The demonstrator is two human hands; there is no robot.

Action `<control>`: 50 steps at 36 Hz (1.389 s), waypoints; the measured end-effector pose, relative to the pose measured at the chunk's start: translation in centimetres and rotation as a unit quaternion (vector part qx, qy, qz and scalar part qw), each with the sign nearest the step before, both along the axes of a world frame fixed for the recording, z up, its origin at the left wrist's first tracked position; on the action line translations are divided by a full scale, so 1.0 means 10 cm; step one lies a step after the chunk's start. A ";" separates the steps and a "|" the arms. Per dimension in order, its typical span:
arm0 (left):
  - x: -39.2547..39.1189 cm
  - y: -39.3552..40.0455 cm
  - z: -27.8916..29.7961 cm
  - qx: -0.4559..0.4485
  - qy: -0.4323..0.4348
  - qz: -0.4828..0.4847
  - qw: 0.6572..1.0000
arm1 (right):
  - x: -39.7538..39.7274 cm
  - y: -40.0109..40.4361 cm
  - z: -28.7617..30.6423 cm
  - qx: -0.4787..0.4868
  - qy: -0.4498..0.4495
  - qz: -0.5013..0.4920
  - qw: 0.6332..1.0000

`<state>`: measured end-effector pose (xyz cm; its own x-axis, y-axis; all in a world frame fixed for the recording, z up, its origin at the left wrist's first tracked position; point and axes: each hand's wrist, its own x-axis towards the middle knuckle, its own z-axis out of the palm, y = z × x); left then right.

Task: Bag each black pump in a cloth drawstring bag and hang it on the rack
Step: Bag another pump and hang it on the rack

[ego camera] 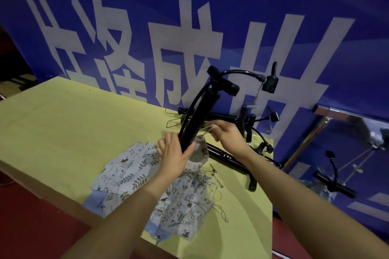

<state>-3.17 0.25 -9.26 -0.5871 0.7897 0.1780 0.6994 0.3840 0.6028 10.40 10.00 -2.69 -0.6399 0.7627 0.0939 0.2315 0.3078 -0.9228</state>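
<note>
Head view: black pump (200,115) stands tilted over the surface (63,132), lower end down in a cloth bag (200,153), T-handle (223,82) at top leaning right toward the wall; pump body is a slim matte black tube; a black hose (242,72) arcs from it to a black nozzle head (270,82) hanging at right; left hand (174,153) grips the lower barrel, fingers curled round the tube just above the bag mouth; right hand (225,132) pinches pale drawstring cords (208,127) beside the tube, fingers bent closed on the cords; bag is greyish cloth, gathered around the pump's base, pattern hard to read; more pumps (227,118) lie in a black heap behind and right of the hands, one tube (227,157) lying flat just right of the bag; a pile of printed cloth bags (134,172) with leaf and animal print, light blue lining showing, lies near the front edge under the left forearm; loose cords (219,206) trail off the pile to the right; surface is yellow-green, flat; blue banner (210,6) with large white characters covers the wall behind; red floor (31,227) below left; metal rail (341,112) at right, with a black pump (334,183) below it, blurred.
</note>
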 end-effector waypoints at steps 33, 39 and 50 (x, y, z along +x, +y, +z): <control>-0.11 -0.25 0.71 0.068 0.100 -0.211 0.970 | -0.33 -0.30 -0.07 0.018 -0.025 -0.061 0.998; -0.22 -0.36 0.63 0.089 0.123 -0.218 0.964 | -0.44 -0.34 -0.11 0.039 -0.057 -0.064 0.996; -0.16 -0.37 0.61 0.037 0.145 -0.148 0.978 | -0.35 -0.36 -0.11 0.032 -0.098 0.012 0.995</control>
